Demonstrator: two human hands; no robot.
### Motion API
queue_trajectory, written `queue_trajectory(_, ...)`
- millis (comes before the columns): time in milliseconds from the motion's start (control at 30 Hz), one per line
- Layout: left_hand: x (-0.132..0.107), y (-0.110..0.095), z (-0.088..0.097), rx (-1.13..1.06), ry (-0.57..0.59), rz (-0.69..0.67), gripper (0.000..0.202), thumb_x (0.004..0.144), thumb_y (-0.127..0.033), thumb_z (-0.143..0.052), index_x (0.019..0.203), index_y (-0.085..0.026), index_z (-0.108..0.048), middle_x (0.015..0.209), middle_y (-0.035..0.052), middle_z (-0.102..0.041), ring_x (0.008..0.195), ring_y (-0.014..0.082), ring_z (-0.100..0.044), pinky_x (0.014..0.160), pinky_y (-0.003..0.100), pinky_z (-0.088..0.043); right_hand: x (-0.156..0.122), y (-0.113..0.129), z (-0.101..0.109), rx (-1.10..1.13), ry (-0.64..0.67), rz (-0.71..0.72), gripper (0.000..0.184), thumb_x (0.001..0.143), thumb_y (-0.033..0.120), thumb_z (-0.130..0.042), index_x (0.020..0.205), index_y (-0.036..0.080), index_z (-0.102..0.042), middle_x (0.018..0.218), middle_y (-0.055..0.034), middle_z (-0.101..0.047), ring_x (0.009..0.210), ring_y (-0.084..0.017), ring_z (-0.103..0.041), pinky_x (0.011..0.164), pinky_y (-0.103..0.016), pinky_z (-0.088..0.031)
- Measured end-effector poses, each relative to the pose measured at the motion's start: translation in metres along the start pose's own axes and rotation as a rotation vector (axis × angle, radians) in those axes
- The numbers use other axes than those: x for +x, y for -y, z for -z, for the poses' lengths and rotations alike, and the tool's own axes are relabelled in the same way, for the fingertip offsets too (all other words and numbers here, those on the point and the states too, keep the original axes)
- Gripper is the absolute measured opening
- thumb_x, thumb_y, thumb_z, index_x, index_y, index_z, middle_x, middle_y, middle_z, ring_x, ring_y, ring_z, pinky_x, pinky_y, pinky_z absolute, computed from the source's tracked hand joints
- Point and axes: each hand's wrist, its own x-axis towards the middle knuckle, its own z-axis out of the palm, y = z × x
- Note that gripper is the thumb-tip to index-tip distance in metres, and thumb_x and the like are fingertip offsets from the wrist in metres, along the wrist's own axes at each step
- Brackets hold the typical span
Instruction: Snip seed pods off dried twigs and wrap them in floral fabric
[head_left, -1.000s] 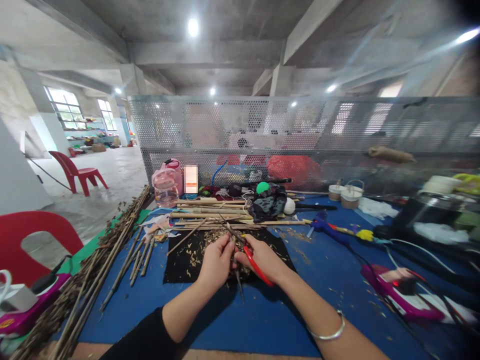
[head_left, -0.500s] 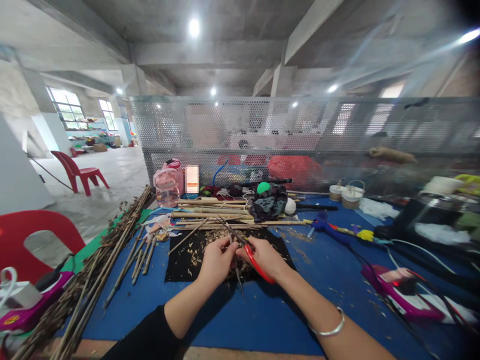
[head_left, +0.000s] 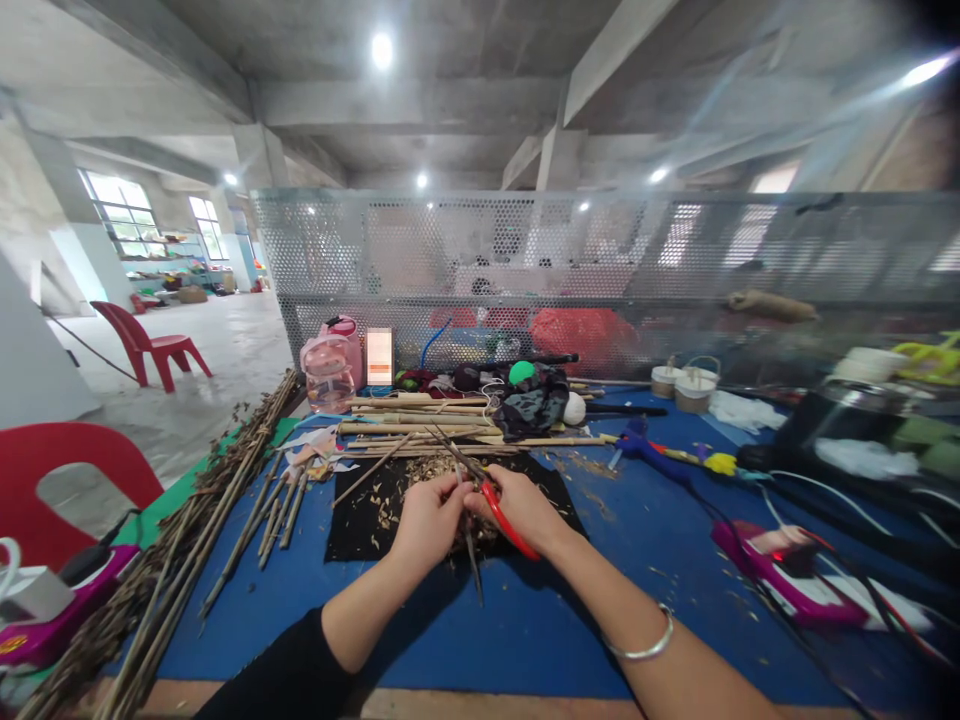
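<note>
In the middle of the head view, my left hand (head_left: pixel 424 515) pinches a thin dark stick (head_left: pixel 475 572), whose lower end points down toward the table. My right hand (head_left: pixel 529 508) grips red-handled scissors (head_left: pixel 507 524), one loop lying along the outside of the fingers. The scissor blades point up and left, close to the upper part of the stick; whether they touch it I cannot tell. Both hands meet above a black cloth (head_left: pixel 351 537) strewn with pale shavings (head_left: pixel 409 482). My fingertips partly hide the stick.
Bamboo sticks (head_left: pixel 420 428) lie behind the cloth, beside a dark patterned cloth bundle (head_left: pixel 529 405). Dried stalks (head_left: pixel 217 500) and short cut sticks (head_left: pixel 294 512) are at left. A power strip (head_left: pixel 795 580) with cables sits at right. A perforated metal screen (head_left: pixel 450 240) stands behind.
The whole view has shifted slightly, so things appear a little further left. Both hands keep their hold on the stick and scissors, with little other visible movement.
</note>
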Motion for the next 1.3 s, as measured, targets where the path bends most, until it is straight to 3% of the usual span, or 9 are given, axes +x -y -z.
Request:
queue_trajectory(233,0.0011,-0.0012,-0.0016,-0.047,0.000,0.035,0.030,0.076,-0.043,-0.050,0.067,-0.017,-0.059,0.048,-0.0013,-0.051,0.041,0.0109,-0.045,0.042,0.022,-0.035,0.0033,-0.0071,-0.0020,0.119,0.052,0.013,0.040,0.076,0.054,-0.053,0.071,0.014,-0.057,0.063,-0.0004,-0.057,0.053,-0.009,-0.042,0.049,-0.020,-0.028)
queue_trajectory(533,0.0036,0.0067,-0.0020,-0.067,0.063,0.009,0.029,0.080,-0.044,-0.045,0.071,-0.018,-0.055,0.051,-0.0026,-0.050,0.045,0.0112,-0.045,0.046,0.022,-0.038,-0.0027,-0.0050,0.0048,-0.008,0.055,0.060,0.034,0.074,0.051,-0.057,0.084,0.019,-0.051,0.074,-0.0020,-0.058,0.062,-0.014,-0.049,0.056,-0.023,-0.030)
queue_trajectory(767,0.0018,0.0050,-0.0018,0.035,0.066,-0.037,0.035,0.082,-0.043,-0.041,0.058,-0.018,-0.046,0.051,-0.0010,-0.049,0.047,0.0117,-0.046,0.049,0.023,-0.037,-0.0045,-0.0017,0.0032,-0.047,-0.026,0.121,0.038,0.070,0.050,-0.062,0.085,0.018,-0.050,0.086,-0.0054,-0.057,0.076,-0.017,-0.050,0.064,-0.025,-0.033)
queue_trajectory(1033,0.0010,0.0058,-0.0011,-0.002,0.059,-0.031,0.031,0.082,-0.044,-0.042,0.068,-0.018,-0.053,0.055,-0.0004,-0.052,0.047,0.0121,-0.048,0.047,0.023,-0.039,-0.0022,-0.0042,0.0027,-0.030,0.009,0.010,0.033,0.074,0.051,-0.057,0.071,0.019,-0.053,0.061,0.0013,-0.053,0.051,-0.010,-0.039,0.050,-0.022,-0.026)
queue_trajectory(1133,0.0015,0.0069,-0.0018,-0.047,0.056,-0.010,0.032,0.081,-0.045,-0.043,0.070,-0.017,-0.053,0.057,0.0000,-0.054,0.049,0.0123,-0.050,0.048,0.023,-0.041,0.0000,-0.0074,0.0020,0.046,0.021,0.027,0.033,0.074,0.050,-0.056,0.070,0.017,-0.055,0.061,0.0011,-0.055,0.051,-0.010,-0.040,0.049,-0.021,-0.028)
queue_trajectory(1300,0.0019,0.0022,-0.0043,-0.232,0.071,0.098,0.032,0.079,-0.046,-0.047,0.077,-0.015,-0.052,0.060,-0.0007,-0.054,0.051,0.0111,-0.054,0.046,0.021,-0.042,0.0013,-0.0068,0.0040,0.280,0.163,0.102,0.035,0.079,0.048,-0.049,0.070,0.015,-0.059,0.063,-0.0005,-0.060,0.055,-0.011,-0.046,0.053,-0.020,-0.034)
